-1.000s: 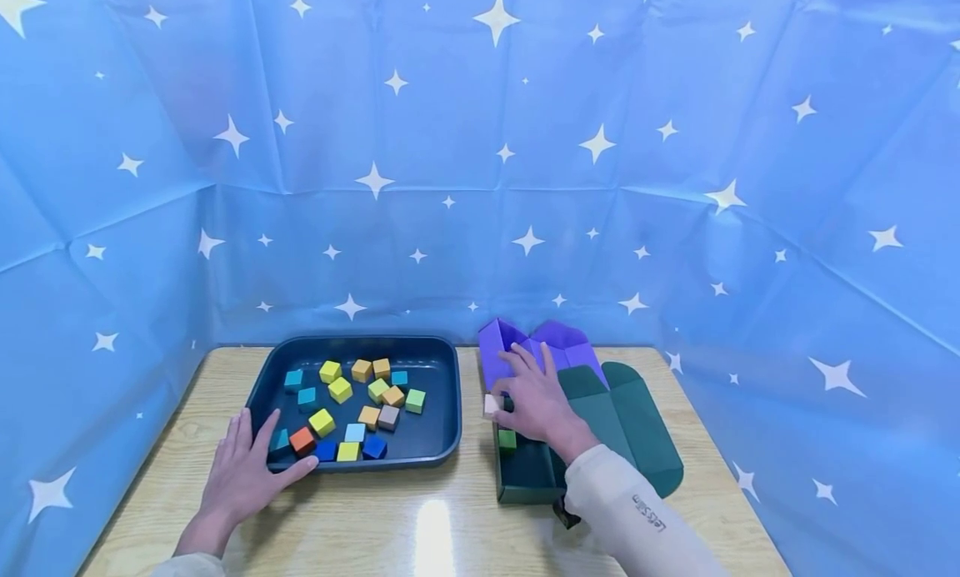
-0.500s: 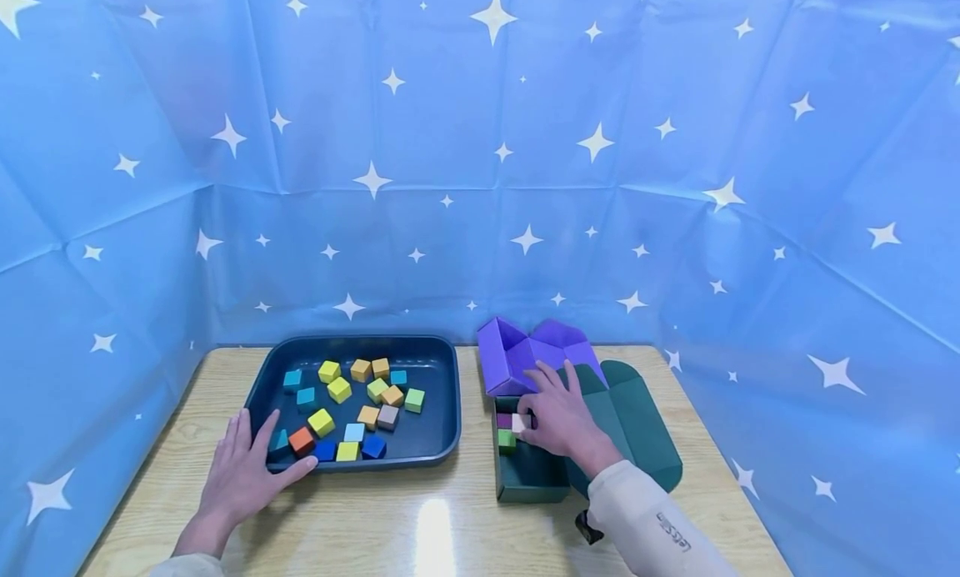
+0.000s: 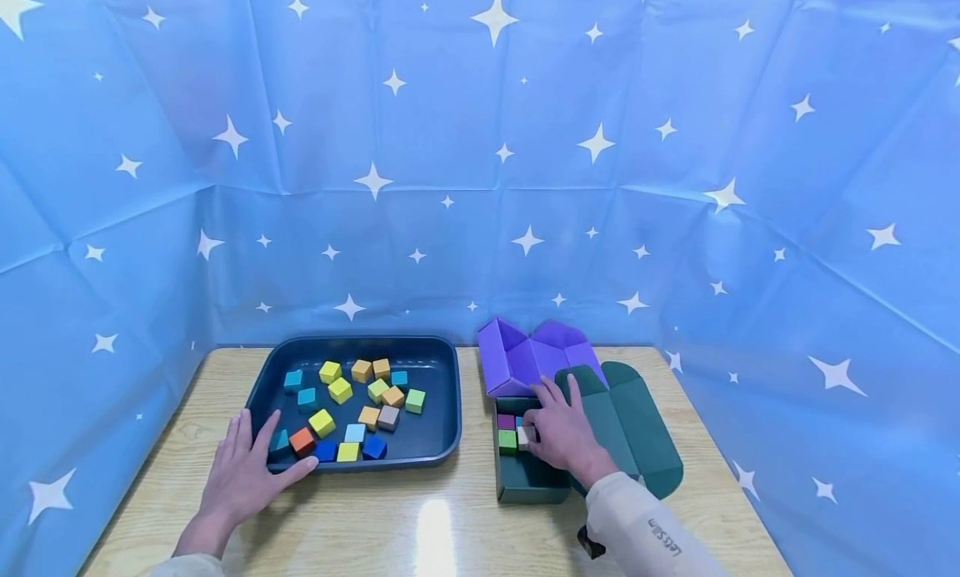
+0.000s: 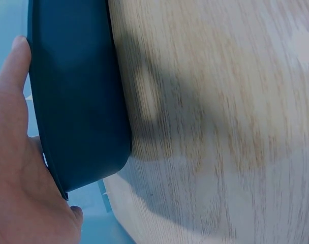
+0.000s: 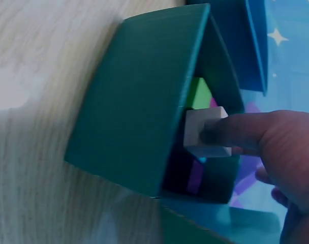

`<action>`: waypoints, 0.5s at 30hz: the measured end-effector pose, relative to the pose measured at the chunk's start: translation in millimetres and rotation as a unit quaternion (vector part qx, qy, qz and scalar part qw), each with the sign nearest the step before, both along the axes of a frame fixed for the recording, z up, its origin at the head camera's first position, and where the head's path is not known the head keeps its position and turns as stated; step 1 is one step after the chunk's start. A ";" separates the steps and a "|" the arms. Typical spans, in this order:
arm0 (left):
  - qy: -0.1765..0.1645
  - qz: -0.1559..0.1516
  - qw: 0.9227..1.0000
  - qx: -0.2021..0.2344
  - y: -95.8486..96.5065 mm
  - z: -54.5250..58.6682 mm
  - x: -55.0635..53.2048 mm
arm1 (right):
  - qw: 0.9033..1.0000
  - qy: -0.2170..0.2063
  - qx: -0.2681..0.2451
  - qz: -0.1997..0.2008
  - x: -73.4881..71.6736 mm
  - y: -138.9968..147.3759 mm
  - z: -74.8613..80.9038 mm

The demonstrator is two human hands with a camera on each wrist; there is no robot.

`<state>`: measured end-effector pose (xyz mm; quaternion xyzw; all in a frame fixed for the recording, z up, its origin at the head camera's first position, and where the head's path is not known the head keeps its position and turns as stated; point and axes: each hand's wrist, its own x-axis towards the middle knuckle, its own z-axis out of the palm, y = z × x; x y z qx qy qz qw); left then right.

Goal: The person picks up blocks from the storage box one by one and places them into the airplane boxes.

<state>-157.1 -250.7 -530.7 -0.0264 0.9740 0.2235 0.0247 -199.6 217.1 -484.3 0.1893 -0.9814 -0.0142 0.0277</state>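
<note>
My right hand [image 3: 562, 431] pinches a white cube [image 5: 194, 121] inside the dark green box [image 3: 534, 494], thumb against one face. Beside that cube sit a bright green cube [image 3: 507, 443], a purple cube [image 3: 506, 422] and a sliver of a blue one [image 3: 519, 422], mostly hidden by my fingers. My left hand [image 3: 242, 481] rests on the near left corner of the dark blue tray [image 3: 431, 431], fingers spread over the left rim and thumb along the front rim. Loose cubes lie in this tray, among them an orange-red cube [image 3: 302, 441] and a grey cube [image 3: 388, 418].
Behind the green box stands an open purple box [image 3: 506, 377]. The green lid [image 3: 637, 423] lies folded out to the right, under my forearm. A wooden table [image 3: 360, 519] carries everything, with a starry blue cloth [image 3: 450, 268] along its back and sides.
My right hand has carried the white cube from over the box's back left corner rightward, then nearer, to beside the green cube. My left hand stays on the tray.
</note>
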 end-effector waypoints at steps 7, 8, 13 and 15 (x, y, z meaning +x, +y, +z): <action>0.002 -0.001 1.000 0.002 0.6 1.3 0.4 | 1.000 0.018 0.002 -0.005 -1.3 2.2 -12.4; 0.002 -0.001 1.000 0.002 0.6 1.4 0.4 | 1.000 0.023 0.000 -0.006 -1.4 2.4 -14.0; 0.001 -0.002 1.000 0.004 0.1 1.6 0.2 | 0.999 0.039 -0.002 -0.014 -1.4 3.3 -21.9; -0.001 -0.002 1.000 0.004 0.0 2.0 0.3 | 0.999 0.041 -0.004 -0.016 -0.9 3.4 -24.3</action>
